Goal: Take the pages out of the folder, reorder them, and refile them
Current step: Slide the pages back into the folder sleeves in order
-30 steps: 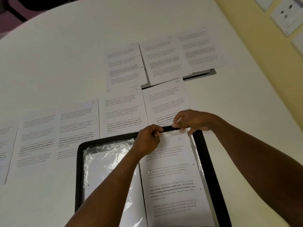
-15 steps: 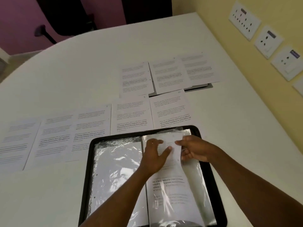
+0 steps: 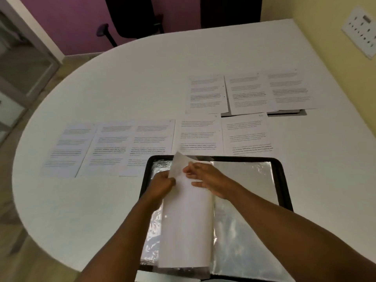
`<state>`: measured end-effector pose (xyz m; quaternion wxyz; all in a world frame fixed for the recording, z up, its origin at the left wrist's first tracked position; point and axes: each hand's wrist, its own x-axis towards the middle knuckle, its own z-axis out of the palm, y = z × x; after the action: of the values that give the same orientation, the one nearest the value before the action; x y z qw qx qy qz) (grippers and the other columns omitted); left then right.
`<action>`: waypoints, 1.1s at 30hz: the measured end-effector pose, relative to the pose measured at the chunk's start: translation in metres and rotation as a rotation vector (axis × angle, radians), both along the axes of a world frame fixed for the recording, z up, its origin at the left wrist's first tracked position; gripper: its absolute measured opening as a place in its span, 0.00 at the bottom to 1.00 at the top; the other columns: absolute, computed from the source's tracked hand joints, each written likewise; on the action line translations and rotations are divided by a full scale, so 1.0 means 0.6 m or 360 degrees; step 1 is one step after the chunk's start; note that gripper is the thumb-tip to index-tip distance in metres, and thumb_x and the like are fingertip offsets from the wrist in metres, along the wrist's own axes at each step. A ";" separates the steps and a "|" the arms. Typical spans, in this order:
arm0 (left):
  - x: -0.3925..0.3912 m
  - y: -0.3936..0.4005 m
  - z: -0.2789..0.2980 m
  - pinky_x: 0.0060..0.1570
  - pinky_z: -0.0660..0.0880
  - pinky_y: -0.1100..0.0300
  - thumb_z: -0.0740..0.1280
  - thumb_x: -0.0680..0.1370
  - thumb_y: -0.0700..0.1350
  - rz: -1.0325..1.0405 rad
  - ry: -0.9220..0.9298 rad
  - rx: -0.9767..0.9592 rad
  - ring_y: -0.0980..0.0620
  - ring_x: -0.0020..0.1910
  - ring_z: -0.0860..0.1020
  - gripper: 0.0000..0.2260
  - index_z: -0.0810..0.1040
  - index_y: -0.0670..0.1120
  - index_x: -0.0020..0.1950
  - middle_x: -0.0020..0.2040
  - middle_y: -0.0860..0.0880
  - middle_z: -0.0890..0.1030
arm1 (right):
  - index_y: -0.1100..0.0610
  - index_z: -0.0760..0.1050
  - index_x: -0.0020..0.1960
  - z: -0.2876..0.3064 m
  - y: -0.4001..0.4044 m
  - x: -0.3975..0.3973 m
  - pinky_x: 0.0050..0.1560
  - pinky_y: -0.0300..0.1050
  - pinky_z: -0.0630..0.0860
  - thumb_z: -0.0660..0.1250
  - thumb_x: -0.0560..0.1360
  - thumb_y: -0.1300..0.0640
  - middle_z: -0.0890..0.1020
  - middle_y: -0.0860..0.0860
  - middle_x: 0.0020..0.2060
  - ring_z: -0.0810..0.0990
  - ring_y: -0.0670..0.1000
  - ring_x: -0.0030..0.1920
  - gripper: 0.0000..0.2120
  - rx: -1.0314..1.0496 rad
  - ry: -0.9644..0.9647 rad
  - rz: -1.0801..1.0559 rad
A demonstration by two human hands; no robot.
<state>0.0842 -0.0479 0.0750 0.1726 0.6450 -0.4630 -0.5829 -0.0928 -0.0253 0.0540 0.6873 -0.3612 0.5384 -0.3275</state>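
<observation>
A black folder (image 3: pixel 283 180) with clear plastic sleeves lies open at the table's near edge. One sleeve holding a white page (image 3: pixel 187 220) stands lifted over the folder's middle, its blank back toward me. My left hand (image 3: pixel 162 184) grips the sleeve's left edge near the top. My right hand (image 3: pixel 205 178) rests on the sleeve's top right with fingers spread across it. Several printed pages (image 3: pixel 152 143) lie in a row beyond the folder, and three more printed pages (image 3: pixel 246 92) sit farther back on the right.
The round white table (image 3: pixel 101 200) fills the view. A grey slot plate (image 3: pixel 284 113) peeks from under the far pages. A black chair (image 3: pixel 130 19) stands beyond the table. A yellow wall with sockets (image 3: pixel 362 31) runs along the right.
The sleeve with the page has been turned from the folder's right side up over the middle, toward the left. Both hands moved left with it. The camera view rose and shifted.
</observation>
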 end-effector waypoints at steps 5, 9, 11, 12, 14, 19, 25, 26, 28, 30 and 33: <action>0.080 -0.041 -0.057 0.38 0.76 0.55 0.65 0.64 0.38 -0.0017 -0.0466 -0.0094 0.42 0.39 0.80 0.11 0.82 0.41 0.44 0.41 0.42 0.82 | 0.55 0.77 0.64 -0.075 0.044 0.026 0.68 0.48 0.69 0.61 0.78 0.41 0.74 0.53 0.68 0.73 0.53 0.68 0.23 -0.0702 0.1265 0.0338; 0.112 -0.053 -0.117 0.46 0.77 0.52 0.64 0.68 0.37 -0.0117 -0.0824 -0.0199 0.40 0.46 0.79 0.13 0.78 0.37 0.52 0.45 0.40 0.81 | 0.49 0.56 0.78 -0.123 0.070 0.013 0.77 0.49 0.49 0.57 0.81 0.43 0.49 0.51 0.79 0.48 0.52 0.78 0.28 -0.0605 0.1764 0.0984; 0.115 -0.045 -0.136 0.48 0.74 0.55 0.66 0.71 0.38 -0.0168 -0.0931 -0.0246 0.42 0.49 0.78 0.20 0.73 0.42 0.63 0.52 0.42 0.79 | 0.48 0.52 0.79 -0.132 0.079 0.011 0.76 0.48 0.45 0.57 0.81 0.43 0.45 0.51 0.79 0.45 0.52 0.79 0.29 -0.0712 0.1882 0.1030; 0.116 -0.040 -0.145 0.48 0.73 0.54 0.67 0.72 0.40 -0.0244 -0.1024 -0.0314 0.42 0.52 0.77 0.25 0.68 0.45 0.69 0.56 0.43 0.77 | 0.48 0.51 0.79 -0.136 0.084 0.010 0.76 0.48 0.44 0.57 0.81 0.43 0.44 0.50 0.79 0.44 0.52 0.79 0.30 -0.0765 0.1924 0.1036; 0.116 -0.028 -0.162 0.47 0.74 0.52 0.67 0.72 0.42 -0.0568 -0.1314 -0.0562 0.42 0.55 0.76 0.28 0.65 0.52 0.71 0.60 0.45 0.73 | 0.48 0.50 0.79 -0.146 0.091 0.008 0.75 0.48 0.41 0.56 0.81 0.43 0.44 0.50 0.79 0.44 0.52 0.79 0.30 -0.0851 0.1983 0.1022; 0.092 -0.033 -0.175 0.38 0.76 0.50 0.64 0.64 0.38 -0.0787 -0.1524 -0.0951 0.37 0.46 0.78 0.14 0.81 0.44 0.48 0.57 0.40 0.77 | 0.51 0.76 0.66 -0.155 0.078 0.005 0.68 0.48 0.62 0.61 0.75 0.40 0.77 0.51 0.66 0.76 0.53 0.66 0.24 -0.1034 0.1983 0.0649; -0.007 -0.147 -0.126 0.56 0.73 0.49 0.66 0.73 0.43 -0.0679 -0.1211 -0.0965 0.40 0.57 0.75 0.15 0.79 0.42 0.59 0.60 0.42 0.77 | 0.59 0.77 0.61 -0.111 -0.049 -0.054 0.60 0.51 0.75 0.63 0.77 0.49 0.81 0.55 0.57 0.77 0.56 0.59 0.18 -0.0832 0.1668 -0.0064; -0.027 -0.168 -0.119 0.59 0.71 0.49 0.66 0.75 0.44 -0.0657 -0.1144 -0.0950 0.41 0.59 0.74 0.16 0.78 0.42 0.62 0.62 0.42 0.76 | 0.59 0.76 0.62 -0.104 -0.074 -0.069 0.61 0.51 0.74 0.65 0.78 0.51 0.80 0.55 0.57 0.76 0.55 0.60 0.17 -0.0782 0.1620 -0.0136; -0.069 -0.219 -0.111 0.63 0.69 0.49 0.66 0.77 0.45 -0.0593 -0.0963 -0.0929 0.42 0.63 0.72 0.18 0.75 0.42 0.65 0.65 0.42 0.74 | 0.60 0.76 0.63 -0.099 -0.130 -0.106 0.61 0.51 0.73 0.67 0.78 0.53 0.80 0.56 0.57 0.76 0.55 0.59 0.17 -0.0689 0.1565 -0.0272; -0.107 -0.272 -0.106 0.64 0.68 0.50 0.67 0.77 0.46 -0.0539 -0.0831 -0.0917 0.43 0.64 0.72 0.19 0.74 0.42 0.67 0.66 0.42 0.74 | 0.61 0.76 0.62 -0.093 -0.188 -0.143 0.60 0.49 0.74 0.68 0.77 0.54 0.81 0.56 0.57 0.78 0.55 0.58 0.17 -0.0553 0.1506 -0.0405; -0.155 -0.354 -0.110 0.65 0.69 0.52 0.67 0.77 0.47 -0.0437 -0.0679 -0.0833 0.43 0.65 0.73 0.21 0.72 0.41 0.69 0.66 0.41 0.74 | 0.60 0.75 0.64 -0.086 -0.276 -0.196 0.58 0.40 0.71 0.68 0.77 0.53 0.81 0.55 0.58 0.79 0.53 0.58 0.18 -0.0297 0.1503 -0.0513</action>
<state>-0.0089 -0.2601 0.0091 0.1516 0.6178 -0.7044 -0.3148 -0.2103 -0.1907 0.0025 0.2743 -0.4421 0.8077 -0.2772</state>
